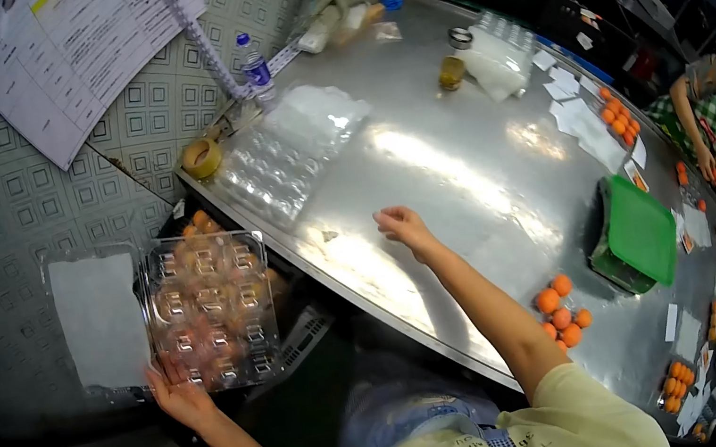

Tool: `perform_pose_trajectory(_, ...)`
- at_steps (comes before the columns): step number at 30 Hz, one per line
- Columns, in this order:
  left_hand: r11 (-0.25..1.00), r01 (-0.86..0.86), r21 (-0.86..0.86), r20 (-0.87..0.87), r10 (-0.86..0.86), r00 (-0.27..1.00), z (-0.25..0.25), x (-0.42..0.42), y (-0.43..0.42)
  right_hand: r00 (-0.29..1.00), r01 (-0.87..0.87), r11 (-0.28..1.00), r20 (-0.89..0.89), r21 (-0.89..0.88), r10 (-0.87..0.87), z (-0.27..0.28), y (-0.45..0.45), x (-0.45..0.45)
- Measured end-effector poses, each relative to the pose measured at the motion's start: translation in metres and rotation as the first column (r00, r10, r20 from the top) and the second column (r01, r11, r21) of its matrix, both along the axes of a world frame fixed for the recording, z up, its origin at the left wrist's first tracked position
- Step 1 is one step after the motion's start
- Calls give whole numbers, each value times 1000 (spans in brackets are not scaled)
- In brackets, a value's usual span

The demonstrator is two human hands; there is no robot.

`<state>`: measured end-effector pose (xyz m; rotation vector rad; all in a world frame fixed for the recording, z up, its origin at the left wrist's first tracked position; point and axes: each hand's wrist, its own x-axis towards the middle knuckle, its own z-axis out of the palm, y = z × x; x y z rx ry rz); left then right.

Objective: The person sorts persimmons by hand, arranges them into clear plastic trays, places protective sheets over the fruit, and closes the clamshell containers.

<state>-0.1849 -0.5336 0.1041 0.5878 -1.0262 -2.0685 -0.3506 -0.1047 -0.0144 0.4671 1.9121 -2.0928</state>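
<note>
My left hand point(183, 396) grips the lower edge of an open clear plastic clamshell fruit pack point(213, 316), held off the table's left side. A white sheet point(103, 324) lies in its left half. The right half has moulded cups; orange fruit shows through it, apparently from below. My right hand point(405, 229) is over the metal table near its left edge, fingers stretched out and nothing visible in them. Several loose orange fruits point(565, 311) lie on the table to the right of my right forearm.
Clear moulded trays point(276, 166), a tape roll point(201, 158) and a bottle point(255, 67) occupy the table's far left. A green-lidded container point(633, 232) stands at right. Papers point(585, 126) and fruit line the far edge, where another person point(703, 115) works.
</note>
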Motion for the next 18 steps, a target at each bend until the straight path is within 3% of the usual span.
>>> perform_pose_trajectory(3, 999, -31, -15, 37, 31, 999, -2, -26, -32, 992, 68, 997, 106, -40, -63, -20, -44, -77)
perform_pose_trajectory(6, 999, -36, 0, 72, 36, 997, -11, -40, -62, 978, 26, 980, 206, -195, 15, -38, -73, -138)
perform_pose_trajectory(10, 993, -89, -81, 121, 98, 988, -8, -57, -71, 983, 177, 953, 92, -247, -159, -76, -125, -185)
perform_pose_trajectory(13, 967, -112, -228, 158, 151, 976, 5, -76, -72, 954, 296, 937, 18, -183, -298, -73, -149, -172)
perform_pose_trajectory(14, 956, -113, -270, 166, 162, 973, 8, -83, -72, 942, 333, 939, 67, -89, -328, -46, -157, -156)
perform_pose_trajectory(16, 914, -96, -395, 131, 159, 979, 13, -97, -71, 954, 298, 950, 77, -99, -291, -22, -170, -116)
perform_pose_trajectory(18, 862, -99, -498, 148, 197, 969, 22, -114, -61, 920, 391, 872, 112, -295, -374, -62, -187, -74)
